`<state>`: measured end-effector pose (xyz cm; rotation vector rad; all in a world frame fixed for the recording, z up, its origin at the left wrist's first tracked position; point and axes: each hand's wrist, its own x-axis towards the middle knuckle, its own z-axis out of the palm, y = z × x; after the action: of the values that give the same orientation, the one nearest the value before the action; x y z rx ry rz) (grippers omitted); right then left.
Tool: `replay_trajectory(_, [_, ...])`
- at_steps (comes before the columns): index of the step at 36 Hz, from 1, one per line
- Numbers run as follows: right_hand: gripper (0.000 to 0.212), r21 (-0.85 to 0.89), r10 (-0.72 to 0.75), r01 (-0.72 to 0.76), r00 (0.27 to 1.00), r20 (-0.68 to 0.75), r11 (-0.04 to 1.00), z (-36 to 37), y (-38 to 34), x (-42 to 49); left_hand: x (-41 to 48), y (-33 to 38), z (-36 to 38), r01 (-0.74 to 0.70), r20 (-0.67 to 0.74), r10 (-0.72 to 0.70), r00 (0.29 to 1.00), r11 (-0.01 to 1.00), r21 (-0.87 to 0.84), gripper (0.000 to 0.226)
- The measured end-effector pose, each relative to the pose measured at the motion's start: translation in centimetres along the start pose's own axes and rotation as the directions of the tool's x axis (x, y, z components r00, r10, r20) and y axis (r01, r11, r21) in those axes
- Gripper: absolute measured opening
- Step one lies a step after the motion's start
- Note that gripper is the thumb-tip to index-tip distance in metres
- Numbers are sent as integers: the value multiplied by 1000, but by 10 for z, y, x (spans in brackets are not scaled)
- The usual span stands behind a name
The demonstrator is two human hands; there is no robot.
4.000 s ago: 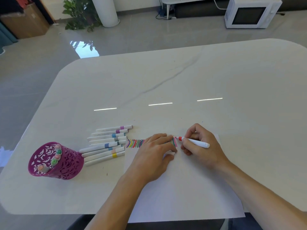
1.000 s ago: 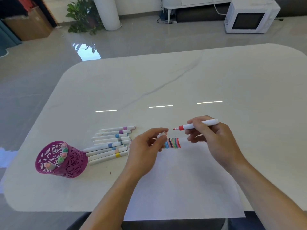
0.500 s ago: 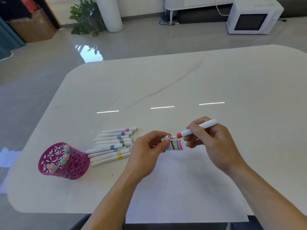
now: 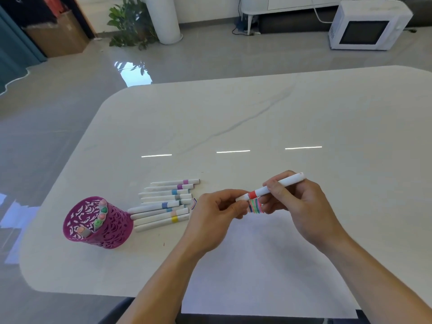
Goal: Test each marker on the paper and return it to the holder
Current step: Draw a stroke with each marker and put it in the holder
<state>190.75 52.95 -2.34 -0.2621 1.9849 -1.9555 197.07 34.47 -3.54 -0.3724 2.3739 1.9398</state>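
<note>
While left hand (image 4: 215, 213) pinches cap (image 4: 242, 197) and right hand (image 4: 304, 206) marker (image 4: 287, 181), loose markers (image 4: 163, 202) beside holder (image 4: 112, 230).

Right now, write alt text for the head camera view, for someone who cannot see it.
Over a sheet of paper, the right hand holds a red marker while the left hand pinches its cap at the tip. A row of markers and a purple holder sit to the left.

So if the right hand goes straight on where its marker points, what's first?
The white cap pinched in the left hand; the red marker in the right hand points straight into it, apparently already touching.
</note>
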Motion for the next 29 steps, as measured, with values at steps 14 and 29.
replay_trajectory(14, [22, 109, 43, -41, 999, -16, 993, 2, 9, 0, -6, 6, 8, -75, -94, 77, 993, 997, 27, 32])
replay_trajectory(29, [34, 120, 248, -254, 967, 61, 960, -4, 4, 1, -2, 13, -13, -99, -158, 69, 985, 976, -192, 13])
